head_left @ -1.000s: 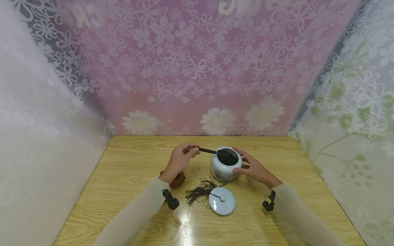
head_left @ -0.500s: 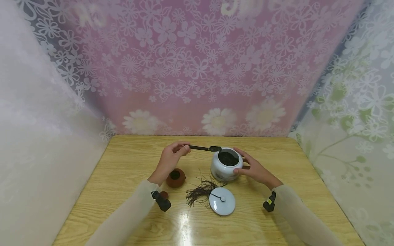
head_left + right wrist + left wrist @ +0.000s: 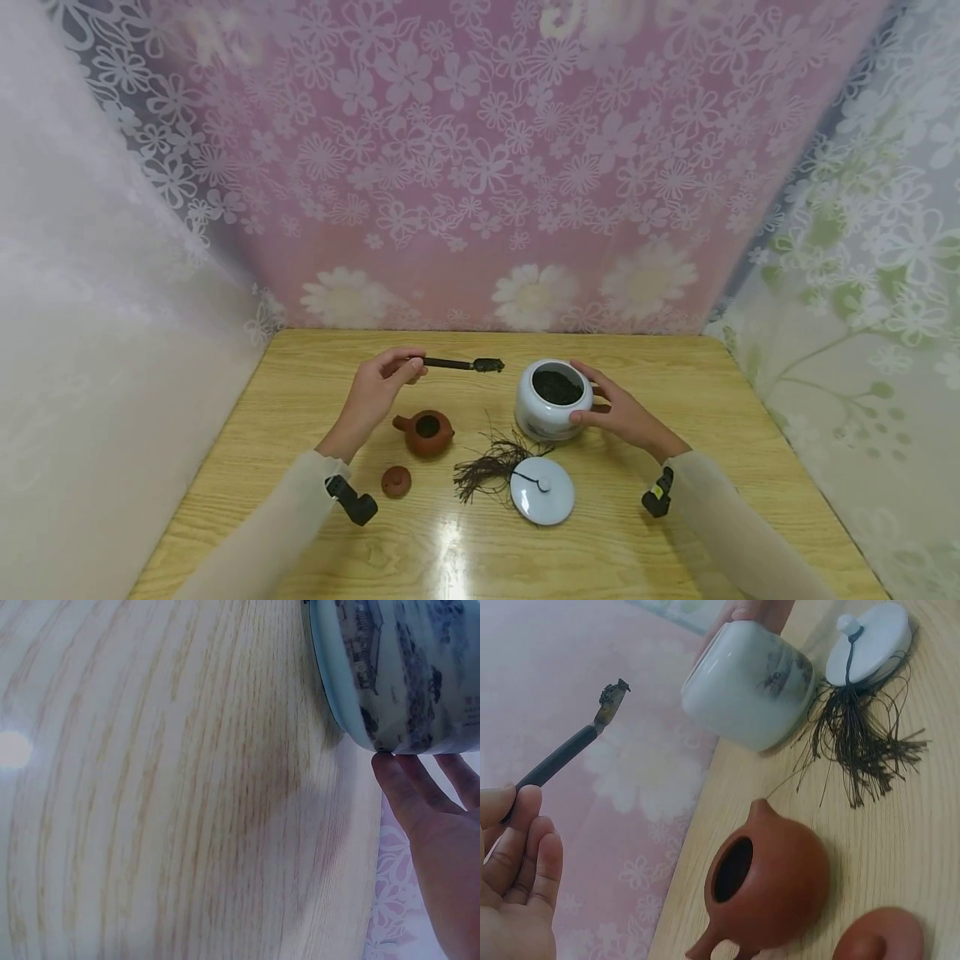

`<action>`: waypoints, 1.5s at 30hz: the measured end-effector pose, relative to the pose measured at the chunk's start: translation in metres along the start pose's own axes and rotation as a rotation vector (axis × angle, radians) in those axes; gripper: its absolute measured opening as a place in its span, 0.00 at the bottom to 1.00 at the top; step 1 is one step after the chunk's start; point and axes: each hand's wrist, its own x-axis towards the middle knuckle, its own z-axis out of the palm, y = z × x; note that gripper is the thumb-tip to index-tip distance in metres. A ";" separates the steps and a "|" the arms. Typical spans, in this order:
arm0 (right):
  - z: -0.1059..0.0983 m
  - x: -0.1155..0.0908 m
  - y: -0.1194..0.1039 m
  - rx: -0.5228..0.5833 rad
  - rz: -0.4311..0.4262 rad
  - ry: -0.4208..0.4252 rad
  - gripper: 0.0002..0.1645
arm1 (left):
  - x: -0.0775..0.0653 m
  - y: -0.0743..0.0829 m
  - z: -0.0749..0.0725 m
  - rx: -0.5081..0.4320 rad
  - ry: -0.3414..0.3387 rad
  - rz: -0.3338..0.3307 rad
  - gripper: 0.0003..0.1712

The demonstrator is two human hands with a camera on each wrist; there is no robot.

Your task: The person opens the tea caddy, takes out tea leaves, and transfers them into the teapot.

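Observation:
Thumb and fingers of my left hand pinch the dark handle of a small tea scoop. Dark tea leaves are heaped on its tip, held in the air left of a white porcelain jar. More dark leaves lie inside the jar. My right hand grips the jar's right side, thumb in front and fingers behind. A brown clay teapot stands uncovered below the scoop, something dark in its opening. Its round lid lies in front of it.
The jar's white lid lies on the wooden table in front of the jar. A dark stringy tassel tied to its knob spreads between lid and teapot. Patterned curtains close off the back and sides.
My left hand has lifted the loaded scoop out of the jar and carried it left. The teapot and its lid have come into full view. My right hand stays on the jar.

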 end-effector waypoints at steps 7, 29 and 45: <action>0.001 0.000 0.000 -0.004 -0.003 0.003 0.59 | -0.011 -0.007 -0.024 0.022 0.027 -0.020 0.20; 0.000 0.000 0.000 -0.006 -0.008 -0.002 0.59 | -0.050 -0.039 -0.072 0.148 0.044 -0.023 0.23; 0.000 0.000 0.000 -0.005 -0.018 -0.005 0.57 | -0.062 -0.055 -0.081 0.274 -0.005 0.008 0.19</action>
